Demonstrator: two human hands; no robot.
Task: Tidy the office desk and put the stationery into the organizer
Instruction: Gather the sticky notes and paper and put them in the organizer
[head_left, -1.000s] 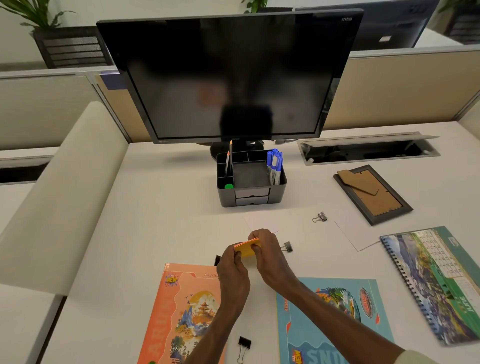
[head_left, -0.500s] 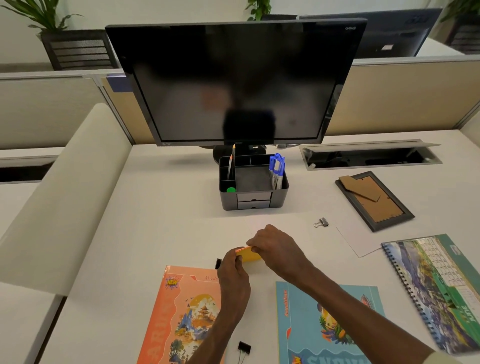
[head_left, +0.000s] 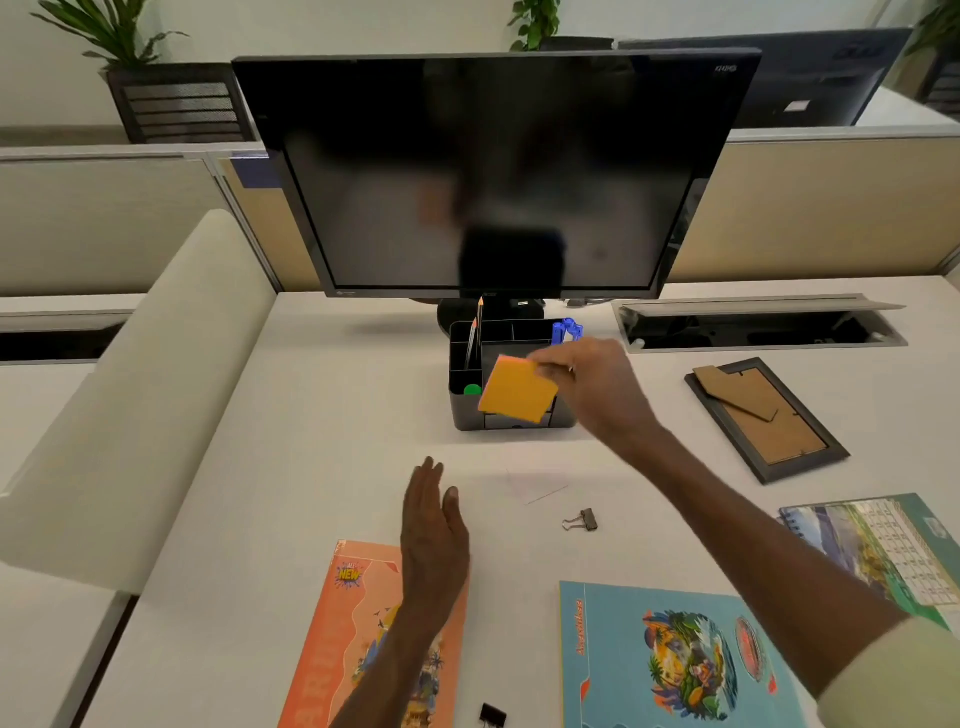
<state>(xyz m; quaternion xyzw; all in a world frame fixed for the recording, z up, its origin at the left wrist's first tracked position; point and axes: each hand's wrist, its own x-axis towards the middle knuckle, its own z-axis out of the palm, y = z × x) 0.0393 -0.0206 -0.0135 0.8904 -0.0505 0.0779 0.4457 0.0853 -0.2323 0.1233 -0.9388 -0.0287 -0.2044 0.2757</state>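
My right hand (head_left: 587, 384) holds an orange sticky-note pad (head_left: 517, 388) by its upper right corner, tilted, just above the front of the black desk organizer (head_left: 462, 410). The organizer stands under the monitor and holds pencils (head_left: 477, 332) on its left, a green item (head_left: 471, 389) and blue pens (head_left: 567, 329) on its right. My left hand (head_left: 434, 535) hovers flat and open over the desk, holding nothing. A grey binder clip (head_left: 582, 520) lies on the desk between my arms. A black binder clip (head_left: 492, 716) sits at the bottom edge.
An orange booklet (head_left: 343, 639) and a blue booklet (head_left: 665, 660) lie near me. A spiral calendar (head_left: 883, 545) and a face-down picture frame (head_left: 763, 418) are on the right. The monitor (head_left: 493, 171) rises behind the organizer, beside an open cable tray (head_left: 758, 327).
My right hand lifted the sticky-note pad from the desk and carried it forward over the organizer. My left hand let go of the pad and opened flat.
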